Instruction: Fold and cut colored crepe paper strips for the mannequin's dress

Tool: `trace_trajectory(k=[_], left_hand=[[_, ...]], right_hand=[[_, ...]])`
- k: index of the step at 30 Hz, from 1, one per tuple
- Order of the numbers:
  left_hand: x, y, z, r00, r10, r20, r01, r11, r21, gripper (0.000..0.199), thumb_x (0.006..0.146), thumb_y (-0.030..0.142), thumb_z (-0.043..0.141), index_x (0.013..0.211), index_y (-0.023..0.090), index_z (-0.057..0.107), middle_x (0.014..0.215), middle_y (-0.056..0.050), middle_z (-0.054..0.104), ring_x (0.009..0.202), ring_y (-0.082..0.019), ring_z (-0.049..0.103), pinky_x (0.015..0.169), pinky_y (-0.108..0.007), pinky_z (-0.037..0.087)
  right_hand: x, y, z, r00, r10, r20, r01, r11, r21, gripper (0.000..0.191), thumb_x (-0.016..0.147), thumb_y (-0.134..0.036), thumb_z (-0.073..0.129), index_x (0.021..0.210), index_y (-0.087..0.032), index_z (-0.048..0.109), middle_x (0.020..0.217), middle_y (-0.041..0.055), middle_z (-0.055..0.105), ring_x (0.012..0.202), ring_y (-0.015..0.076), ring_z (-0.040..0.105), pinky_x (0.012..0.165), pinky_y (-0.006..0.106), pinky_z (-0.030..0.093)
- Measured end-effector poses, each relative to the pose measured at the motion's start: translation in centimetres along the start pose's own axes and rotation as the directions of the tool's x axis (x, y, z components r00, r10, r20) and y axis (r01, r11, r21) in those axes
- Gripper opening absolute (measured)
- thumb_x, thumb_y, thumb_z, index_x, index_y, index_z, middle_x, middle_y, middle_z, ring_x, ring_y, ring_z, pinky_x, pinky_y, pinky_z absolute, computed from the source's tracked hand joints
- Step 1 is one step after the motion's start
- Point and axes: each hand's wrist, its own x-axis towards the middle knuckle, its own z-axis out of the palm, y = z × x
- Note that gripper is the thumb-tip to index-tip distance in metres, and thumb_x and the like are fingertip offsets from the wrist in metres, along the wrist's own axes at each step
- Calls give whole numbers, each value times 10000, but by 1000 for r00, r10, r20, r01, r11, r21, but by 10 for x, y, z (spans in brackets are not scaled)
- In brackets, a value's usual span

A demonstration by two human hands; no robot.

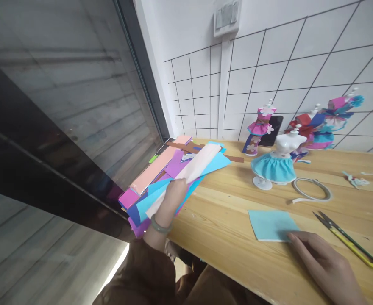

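Observation:
My left hand [174, 195], with a bracelet at the wrist, is closed at the lower part of a long pale pink strip [199, 163], over a pile of coloured sheets. My right hand [324, 262] rests on the table with its fingertips at the lower right corner of a light blue rectangular piece [272, 225], which lies flat. Behind that piece stands a small white mannequin [290, 143] wearing a gathered light blue skirt [274, 167]. Scissors with yellow and green handles [348, 241] lie beside my right hand.
A coil of white tape [328, 192] lies right of the mannequin, with small scraps [356, 181] further right. Several dressed mannequins, one in pink [263, 123], and a dark phone [274, 131] stand near the tiled wall. Glass borders the wooden table [218, 228] at left.

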Motion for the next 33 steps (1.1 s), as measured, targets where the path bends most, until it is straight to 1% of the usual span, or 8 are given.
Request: trace_trajectory(k=[3,6,9,12,20,22,26,33], left_hand=[[-12,7,17,986,140,-96,-141,990,-3,320,848,419,478,975,148,589,1019,-135,619,1024,-239,553,908,-345,396],[-9,-11,21,966,148,-212,-159,987,-33,332,898,394,383,1013,156,586,1074,-119,604,1050,-208,530,937,-331,375],[0,-43,18,953,-41,-301,44,999,4,317,904,316,374,1091,148,567,1151,-136,568,1110,-221,491,957,-353,352],[4,-72,17,939,-259,-228,286,954,93,314,843,287,475,1100,141,581,1059,-140,602,1050,-268,522,880,-373,399],[-4,-91,12,926,-309,-219,334,938,92,262,830,224,448,918,149,683,949,-136,644,945,-273,581,812,-370,433],[-5,-94,5,926,-293,-236,308,951,27,281,843,237,432,934,161,686,965,-116,657,936,-240,594,832,-336,432],[-6,-101,-14,904,-292,-312,208,939,-275,310,848,280,438,994,155,681,1022,-83,676,955,-194,608,861,-265,428],[-13,-104,-40,850,-434,-297,294,861,-416,334,849,367,447,1017,198,682,1066,-53,671,1007,-230,603,855,-302,439]], right_hand=[[0,1,-1,1000,5,6,-5,1000,-12,278,777,-505,500,806,-268,642,906,39,673,850,232,620,774,361,491],[0,2,-1,1000,16,14,-16,1000,-23,272,779,-502,497,803,-274,644,907,41,675,850,237,624,776,366,497],[1,3,0,1000,13,11,-13,1000,-22,275,790,-494,488,799,-269,645,915,45,675,861,235,623,786,365,499],[1,4,1,1000,-1,20,1,1000,-20,287,784,-499,497,802,-255,648,916,47,676,860,236,625,781,362,505],[2,6,1,999,-35,11,35,999,-23,307,780,-504,509,811,-231,645,925,50,681,853,228,632,767,347,520],[2,6,1,999,-39,7,40,999,-23,311,780,-505,508,811,-227,644,930,55,681,858,229,632,772,350,521],[2,5,1,999,-35,1,35,999,-20,312,776,-503,511,811,-224,647,920,56,685,847,229,636,774,347,522],[2,7,1,1000,-14,17,14,1000,-28,319,771,-514,511,819,-233,653,917,37,685,854,227,637,776,347,524]])
